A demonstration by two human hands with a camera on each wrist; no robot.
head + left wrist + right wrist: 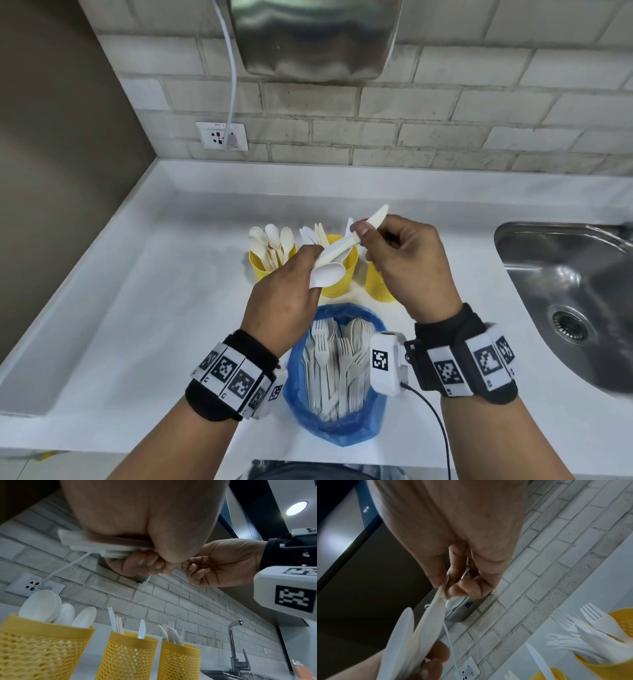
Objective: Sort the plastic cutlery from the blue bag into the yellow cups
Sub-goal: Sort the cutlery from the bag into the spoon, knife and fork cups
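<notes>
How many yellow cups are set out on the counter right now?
3, in a row behind the blue bag: the left cup holds spoons, the middle cup knives, the right cup forks. The right hand partly hides the right cup in the head view.

Three yellow cups (132, 654) stood in a row: one held spoons (42, 605), four of them showing, one held knives (141, 628), one held forks (171, 632). One blue bag (342, 428) held more cutlery, too many to count. Two hands showed, and one sink (555, 274).
</notes>
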